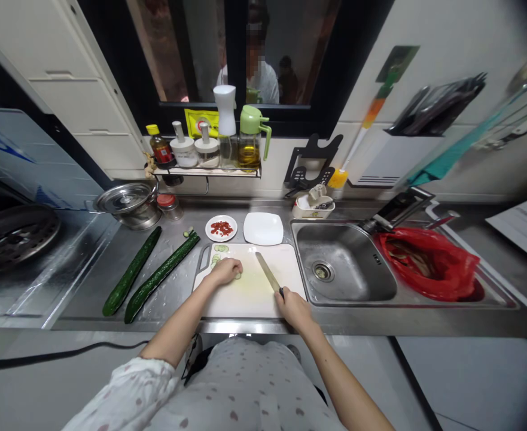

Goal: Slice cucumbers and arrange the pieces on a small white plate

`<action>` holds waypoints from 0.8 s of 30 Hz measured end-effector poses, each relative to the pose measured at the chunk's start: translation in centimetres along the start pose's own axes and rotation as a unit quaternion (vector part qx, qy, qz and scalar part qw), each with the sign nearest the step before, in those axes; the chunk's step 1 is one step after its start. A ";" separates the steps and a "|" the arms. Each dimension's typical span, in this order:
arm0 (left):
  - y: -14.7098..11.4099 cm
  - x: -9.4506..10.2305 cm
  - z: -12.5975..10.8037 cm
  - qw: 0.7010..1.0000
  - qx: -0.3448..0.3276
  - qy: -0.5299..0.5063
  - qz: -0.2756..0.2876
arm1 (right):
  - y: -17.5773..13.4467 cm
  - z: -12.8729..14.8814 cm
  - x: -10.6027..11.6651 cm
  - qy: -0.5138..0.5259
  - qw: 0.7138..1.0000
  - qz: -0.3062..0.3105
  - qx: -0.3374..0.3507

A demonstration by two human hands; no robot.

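Observation:
My right hand (294,306) is wrapped round the dark handle of a kitchen knife (267,270), whose blade slants up and left over a white cutting board (249,304). On the board's left half, my left hand (226,272) has its fingers curled together, with a pale green cucumber slice (238,276) at the fingertips. More cucumber slices (221,248) lie at the board's upper left, some partly behind that hand. Left of the board, two long dark green cucumbers (133,270) rest on the counter; the nearer one (161,278) has a cut end, with small pieces beside it.
Behind the board sit a plate (209,234) of chopped red pieces and a white square plate (263,228). A sink (348,263) lies to the right, with a red plastic bag (456,269) beyond. A steel pot (128,206) stands back left, below a seasoning shelf (209,172).

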State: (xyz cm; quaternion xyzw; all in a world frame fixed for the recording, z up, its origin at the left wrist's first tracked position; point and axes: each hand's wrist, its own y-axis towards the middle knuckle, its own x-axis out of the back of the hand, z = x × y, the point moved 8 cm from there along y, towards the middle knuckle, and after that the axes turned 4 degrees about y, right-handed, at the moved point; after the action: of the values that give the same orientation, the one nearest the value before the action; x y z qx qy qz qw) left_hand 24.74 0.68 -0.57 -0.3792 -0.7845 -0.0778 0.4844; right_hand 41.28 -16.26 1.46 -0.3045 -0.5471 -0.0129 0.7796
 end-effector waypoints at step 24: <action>-3.7 -2.0 0.3 0.992 0.072 0.029 -0.102 | -0.7 0.1 0.7 -0.013 1.000 0.003 0.022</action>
State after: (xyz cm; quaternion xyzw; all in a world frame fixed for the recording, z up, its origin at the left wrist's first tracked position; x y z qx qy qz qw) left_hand 22.54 -2.80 -1.40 -0.2586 -0.8082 -0.0813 0.5228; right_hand 41.23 -16.57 2.46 -0.2885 -0.5566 0.0055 0.7791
